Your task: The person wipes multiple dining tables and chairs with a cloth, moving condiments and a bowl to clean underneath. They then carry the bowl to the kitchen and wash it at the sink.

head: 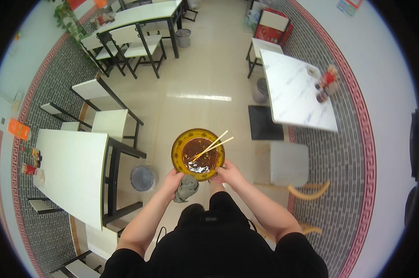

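Observation:
Between my two hands I carry a yellow-brown bowl (178, 155) over the floor. Reddish-brown broth (196, 147) with small floating bits fills its middle. A pair of light chopsticks (213, 147) rests in it, the upper ends sticking out past the right rim. My left hand (171, 184) grips the lower left rim and also has a crumpled grey-green cloth (187, 188) with it. My right hand (229, 173) clasps the lower right rim, thumb on top; its other fingers are partly hidden below the bowl.
A white table (70, 166) stands at left beside a grey bin (142, 178). At right are a marble-patterned table (296, 90), a black mat (266, 122) and a grey-seated chair (289, 163). Chairs (112, 125) line the left wall. A tiled aisle (209, 73) runs ahead.

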The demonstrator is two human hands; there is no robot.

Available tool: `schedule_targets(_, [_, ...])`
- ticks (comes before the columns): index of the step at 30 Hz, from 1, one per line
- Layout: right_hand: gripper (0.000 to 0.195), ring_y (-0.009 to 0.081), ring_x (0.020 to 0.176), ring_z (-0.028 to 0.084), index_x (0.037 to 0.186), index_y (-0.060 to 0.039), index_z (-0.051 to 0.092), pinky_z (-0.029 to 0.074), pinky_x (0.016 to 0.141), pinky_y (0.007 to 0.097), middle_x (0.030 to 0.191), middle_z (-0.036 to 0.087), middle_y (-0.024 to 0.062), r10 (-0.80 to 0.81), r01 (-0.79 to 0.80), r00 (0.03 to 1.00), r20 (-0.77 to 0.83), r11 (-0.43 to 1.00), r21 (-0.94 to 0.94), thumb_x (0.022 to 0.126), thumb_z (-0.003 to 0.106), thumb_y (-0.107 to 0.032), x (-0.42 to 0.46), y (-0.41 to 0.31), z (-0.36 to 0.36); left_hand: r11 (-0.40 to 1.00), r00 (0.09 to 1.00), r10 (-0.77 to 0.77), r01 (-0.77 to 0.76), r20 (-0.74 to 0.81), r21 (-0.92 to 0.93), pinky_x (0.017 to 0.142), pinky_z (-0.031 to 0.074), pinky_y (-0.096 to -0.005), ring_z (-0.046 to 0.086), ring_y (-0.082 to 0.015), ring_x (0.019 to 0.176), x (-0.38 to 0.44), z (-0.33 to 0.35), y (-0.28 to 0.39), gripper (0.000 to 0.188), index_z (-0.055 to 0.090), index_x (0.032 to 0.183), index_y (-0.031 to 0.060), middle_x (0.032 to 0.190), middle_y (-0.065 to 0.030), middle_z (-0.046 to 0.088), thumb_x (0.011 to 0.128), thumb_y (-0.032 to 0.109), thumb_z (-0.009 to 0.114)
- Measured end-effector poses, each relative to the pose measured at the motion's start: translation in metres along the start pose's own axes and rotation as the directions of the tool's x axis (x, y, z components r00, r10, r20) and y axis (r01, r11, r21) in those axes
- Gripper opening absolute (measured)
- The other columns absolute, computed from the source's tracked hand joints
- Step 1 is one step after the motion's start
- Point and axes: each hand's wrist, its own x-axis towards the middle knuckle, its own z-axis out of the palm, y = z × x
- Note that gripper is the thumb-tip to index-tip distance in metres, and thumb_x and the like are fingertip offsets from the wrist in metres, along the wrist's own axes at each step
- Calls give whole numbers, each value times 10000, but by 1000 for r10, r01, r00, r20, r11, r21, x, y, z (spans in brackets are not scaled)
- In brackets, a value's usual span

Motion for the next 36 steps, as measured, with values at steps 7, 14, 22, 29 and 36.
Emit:
schedule_targets(7, [292,264,936,548,1058,-50,589,454,750,343,983,555,100,-791,570,600,117,321,-756,769,583,-88,119,-149,-40,999,998,-32,29,-48,-43,694,525,-315,635,-191,784,122,10,113,243,543,1066,-26,922,-99,628,837,18,475])
schedule_targets(14, [264,210,1018,469,981,-71,625,338,852,346,996,530,63,-684,648,386,618,-276,-710,727,554,-84,301,-290,-53,998,997,-30,26,-67,-64,713,526,-330,634,-198,797,251,41,224,256,532,1080,-23,930,-108,626,834,27,480])
schedule_targets(22, [124,203,930,479,783,-99,641,343,837,345,860,551,38,-473,540,488,733,-496,-680,745,531,-140,506,-423,-80,997,999,5,-7,-34,-71,710,527,-325,629,-187,788,438,55,346,257,531,1074,-22,927,-101,622,831,39,476])
schedule_targets(29, [112,226,897,500,790,-71,609,379,792,340,844,546,65,-541,411,608,581,-412,-813,712,534,-101,625,-551,-113,985,1000,-2,-1,-12,-172,705,530,-327,634,-189,797,598,79,469,254,526,1076,-23,942,-111,622,837,44,476])
schedule_targets(36, [147,288,814,589,884,-43,581,481,695,417,846,581,118,-308,479,806,505,-163,-863,750,562,-102,770,-639,-175,986,999,-14,6,-46,-169,701,524,-315,633,-180,809,765,99,550,257,535,1080,-20,938,-94,630,836,56,503])
